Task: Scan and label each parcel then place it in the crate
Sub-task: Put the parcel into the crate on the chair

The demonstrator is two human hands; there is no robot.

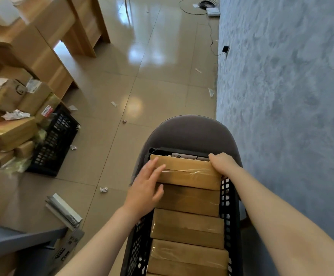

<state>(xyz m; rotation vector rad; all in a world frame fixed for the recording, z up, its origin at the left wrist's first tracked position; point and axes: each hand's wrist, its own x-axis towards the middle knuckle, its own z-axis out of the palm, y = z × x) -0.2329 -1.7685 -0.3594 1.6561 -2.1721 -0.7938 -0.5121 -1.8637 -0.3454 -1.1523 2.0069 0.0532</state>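
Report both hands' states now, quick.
Left hand: open, straight fingers pressing the taped brown cardboard parcel in the black plastic crate.
Right hand: fingers curled over the same parcel's far right corner, gripping it.

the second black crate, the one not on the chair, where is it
In the head view the second black crate stands on the tiled floor at the left, overfilled with cardboard parcels, below the wooden desk.
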